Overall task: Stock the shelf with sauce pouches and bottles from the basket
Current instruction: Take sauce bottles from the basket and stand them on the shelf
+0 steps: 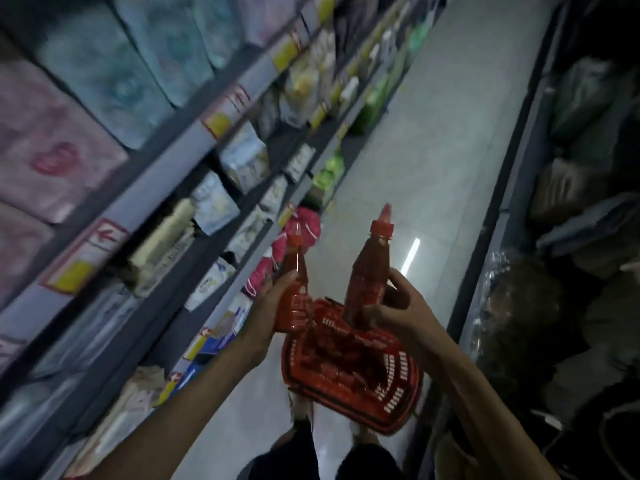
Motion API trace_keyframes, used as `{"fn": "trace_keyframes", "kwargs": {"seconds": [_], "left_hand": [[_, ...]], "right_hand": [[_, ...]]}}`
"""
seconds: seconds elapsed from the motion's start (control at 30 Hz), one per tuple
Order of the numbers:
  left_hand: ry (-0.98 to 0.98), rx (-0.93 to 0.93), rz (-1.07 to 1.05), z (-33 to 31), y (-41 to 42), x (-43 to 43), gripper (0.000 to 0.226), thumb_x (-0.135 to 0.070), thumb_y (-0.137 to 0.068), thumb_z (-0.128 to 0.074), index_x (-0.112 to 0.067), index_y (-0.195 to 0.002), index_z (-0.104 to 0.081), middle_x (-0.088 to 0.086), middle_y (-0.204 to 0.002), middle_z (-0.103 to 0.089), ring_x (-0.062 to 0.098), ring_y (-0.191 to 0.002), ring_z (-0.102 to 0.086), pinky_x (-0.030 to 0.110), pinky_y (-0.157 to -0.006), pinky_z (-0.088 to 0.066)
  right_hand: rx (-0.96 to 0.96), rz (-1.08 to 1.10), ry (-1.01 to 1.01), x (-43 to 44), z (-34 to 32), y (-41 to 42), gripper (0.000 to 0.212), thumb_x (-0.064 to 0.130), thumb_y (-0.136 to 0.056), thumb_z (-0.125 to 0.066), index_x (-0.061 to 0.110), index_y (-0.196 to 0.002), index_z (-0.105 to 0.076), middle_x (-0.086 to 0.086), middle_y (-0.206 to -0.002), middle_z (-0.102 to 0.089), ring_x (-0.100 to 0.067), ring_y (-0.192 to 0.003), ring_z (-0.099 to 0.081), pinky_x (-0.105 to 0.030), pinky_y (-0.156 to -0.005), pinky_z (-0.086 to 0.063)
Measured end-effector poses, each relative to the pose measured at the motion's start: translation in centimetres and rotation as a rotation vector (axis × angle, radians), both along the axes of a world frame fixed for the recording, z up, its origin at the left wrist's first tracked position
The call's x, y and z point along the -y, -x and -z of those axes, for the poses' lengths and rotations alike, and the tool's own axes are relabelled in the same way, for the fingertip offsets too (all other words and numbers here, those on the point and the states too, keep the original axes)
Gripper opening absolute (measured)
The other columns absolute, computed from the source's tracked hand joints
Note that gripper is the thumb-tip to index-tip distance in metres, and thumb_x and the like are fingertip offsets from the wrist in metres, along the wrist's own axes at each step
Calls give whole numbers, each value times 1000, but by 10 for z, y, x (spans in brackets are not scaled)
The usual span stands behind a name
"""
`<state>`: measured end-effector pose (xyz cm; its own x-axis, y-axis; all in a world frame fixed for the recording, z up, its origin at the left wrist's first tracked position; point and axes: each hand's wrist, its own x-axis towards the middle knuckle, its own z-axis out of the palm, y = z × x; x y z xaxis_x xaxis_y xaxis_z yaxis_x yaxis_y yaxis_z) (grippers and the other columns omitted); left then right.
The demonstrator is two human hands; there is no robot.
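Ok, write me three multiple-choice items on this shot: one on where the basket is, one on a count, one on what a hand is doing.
1. Where is the red basket?
A. On a shelf
B. Hung from a forearm
C. Low in the aisle, below the left hand and the right hand

2. How many red sauce bottles are held up?
A. One
B. Two
C. Four

3. What is the left hand doing?
A. Gripping a bottle
B. Hanging empty
C. Pressing on a shelf edge

Key:
1 C, the red basket lies low, under both hands, touching neither.
2 B, one bottle stands in each hand, caps up.
3 A, its fingers curl round the body of its bottle.
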<state>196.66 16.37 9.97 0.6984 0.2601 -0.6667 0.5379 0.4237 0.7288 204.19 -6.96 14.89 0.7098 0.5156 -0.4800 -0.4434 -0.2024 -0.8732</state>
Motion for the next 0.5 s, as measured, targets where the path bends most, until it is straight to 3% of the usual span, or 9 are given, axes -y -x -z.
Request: {"fn": "trace_keyframes", "kwargs": {"seconds": [0.07, 0.13, 0.23, 0.3, 0.37, 0.43, 0.5], "left_hand": [[40, 57, -74, -37, 9, -5, 52, -45, -79, -79, -3, -110, -71, 17, -88, -73, 28, -69, -71, 33, -60, -56], [79, 118, -191, -69, 23, -5, 48, -37, -84, -76, -2, -116, -69, 19, -90, -73, 30, -70, -71, 36, -61, -59], [91, 203, -367, -112, 55, -1, 40, -30, -96, -63, 1, -123, -64, 20, -94, -71, 28, -71, -70, 36, -59, -61], [71, 274, -422, -136, 80, 5, 47, -34, -98, -60, 1, -129, -61, 21, -100, -71, 27, -75, -71, 35, -60, -61], [79, 343, -509, -155, 107, 13, 51, -39, -98, -59, -2, -133, -59, 21, -103, -71, 27, -78, -73, 43, -69, -63], [81, 400, -616, -170, 136, 19, 55, -44, -98, -59, -5, -136, -59, 20, -107, -71, 28, -82, -72, 56, -92, -57], [88, 449, -710, -182, 166, 24, 59, -47, -95, -62, -3, -134, -60, 22, -109, -69, 30, -84, -69, 54, -91, -57]], "right_hand": [[29, -39, -76, -13, -29, -4, 51, 19, -75, -69, 33, -122, -60, -9, -112, -72, -32, -109, -69, -50, -96, -58], [29, -80, -152, -25, -53, -2, 49, 16, -76, -63, 28, -124, -61, -20, -112, -66, -35, -104, -65, -56, -95, -53], [-9, -139, -253, -41, -80, 7, 56, 15, -77, -63, 16, -133, -56, -19, -107, -65, -38, -97, -63, -47, -84, -54], [8, -221, -259, -49, -97, 15, 58, 22, -80, -68, 19, -137, -58, -13, -116, -71, -33, -105, -68, -45, -90, -56], [44, -296, -243, -57, -111, 25, 59, 41, -78, -79, 24, -133, -64, -6, -122, -73, -30, -113, -69, -50, -97, -54], [72, -380, -233, -68, -124, 36, 69, 58, -70, -86, 29, -130, -68, -2, -125, -73, -27, -117, -69, -55, -105, -50], [63, -442, -251, -83, -134, 48, 66, 53, -69, -89, 30, -127, -70, -1, -125, -73, -25, -117, -69, -58, -107, -48]]}}
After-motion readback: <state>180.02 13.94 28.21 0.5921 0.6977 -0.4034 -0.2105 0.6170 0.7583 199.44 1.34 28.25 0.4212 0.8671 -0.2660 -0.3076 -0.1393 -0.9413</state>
